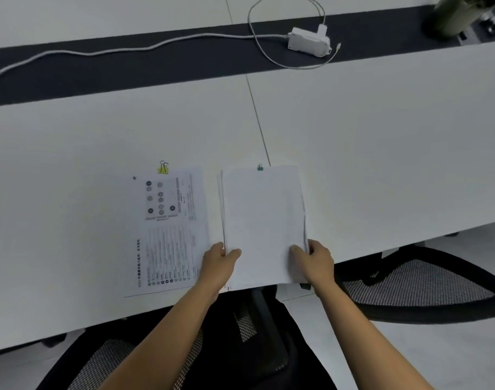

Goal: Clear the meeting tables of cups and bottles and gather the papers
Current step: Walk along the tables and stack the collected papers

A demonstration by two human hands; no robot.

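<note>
While gripped, blank stack (263,220) looks thick.

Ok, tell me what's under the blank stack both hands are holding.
The blank stack lies on the white table; further sheet edges show along its left side. Whatever lies beneath them is covered.

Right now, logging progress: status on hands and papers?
Left hand and right hand grip blank-topped stack at near corners. Printed stack lies beside it, untouched. Nothing in the way.
</note>
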